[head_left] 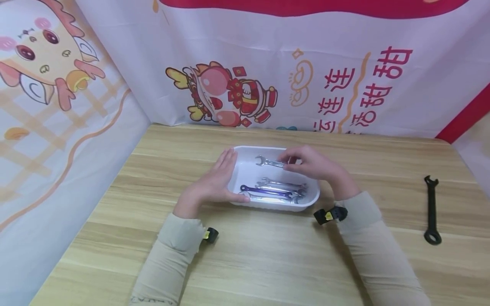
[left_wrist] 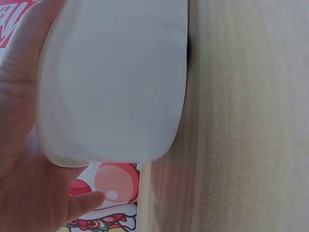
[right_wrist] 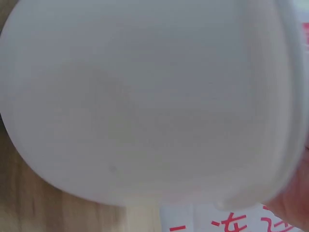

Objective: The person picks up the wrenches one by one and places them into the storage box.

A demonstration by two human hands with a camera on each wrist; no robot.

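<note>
A white plastic tray (head_left: 276,208) holds several wrenches, among them a purple-blue one (head_left: 264,191) and silver ones (head_left: 285,184). My left hand (head_left: 214,180) rests against the tray's left end, its fingers fairly straight and the thumb over the near rim. With thumb and fingers, my right hand (head_left: 311,163) pinches the end of a small silver wrench (head_left: 269,162) at the tray's far right side, its open-ended head pointing left. Both wrist views mostly show the tray's outer wall (left_wrist: 116,82); the pinched wrench is hidden there.
A black wrench (head_left: 431,212) lies on the wooden table (head_left: 260,259), well to the right of the tray. Printed cloth (head_left: 245,42) hangs behind the table's far edge, and another printed cloth (head_left: 49,127) hangs at the left.
</note>
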